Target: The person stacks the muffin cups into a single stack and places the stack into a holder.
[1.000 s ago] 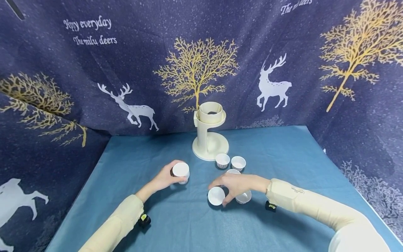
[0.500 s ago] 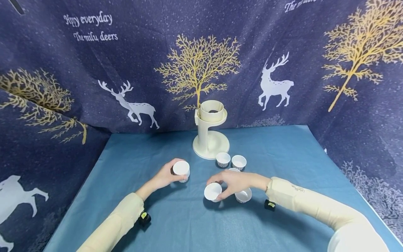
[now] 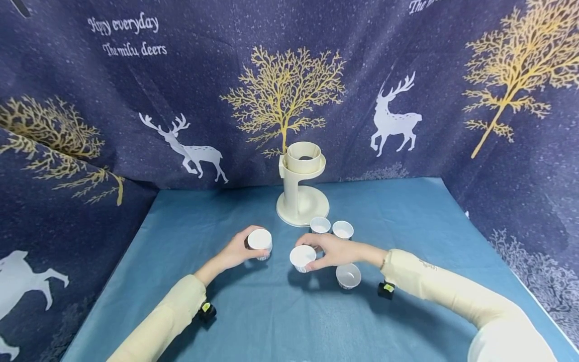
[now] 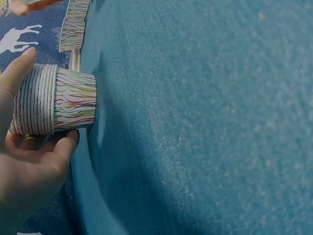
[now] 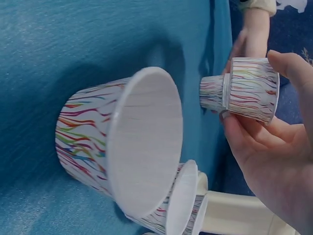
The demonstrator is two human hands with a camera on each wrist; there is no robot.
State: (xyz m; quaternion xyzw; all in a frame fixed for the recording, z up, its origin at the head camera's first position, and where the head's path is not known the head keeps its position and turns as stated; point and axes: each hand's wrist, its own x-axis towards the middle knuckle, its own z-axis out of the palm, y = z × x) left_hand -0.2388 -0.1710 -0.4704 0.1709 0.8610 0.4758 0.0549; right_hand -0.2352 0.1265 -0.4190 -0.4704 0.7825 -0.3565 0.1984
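Note:
My left hand (image 3: 236,251) grips a stack of nested paper baking cups (image 4: 73,100), white with wavy coloured lines; the thumb lies on one side and the fingers on the other. To its right, my right hand (image 3: 333,248) pinches a single baking cup (image 3: 300,259) by its side, with the white mouth facing up, above the cloth. Near the right hand, one cup (image 3: 348,276) stands upright on its near side. Beyond it stand two more, a left cup (image 3: 320,225) and a right cup (image 3: 343,230). The right hand hides what lies beneath it.
A cream stand (image 3: 291,196) with a round base and a ring-shaped holder (image 3: 304,158) rises behind the cups. Blue cloth (image 3: 280,322) covers the table. A dark blue curtain (image 3: 190,90) with deer and trees hangs along the back and sides.
My right hand has taken hold of the cup, lifted it and carried it away from me and slightly left. The left hand has stayed in place with its stack.

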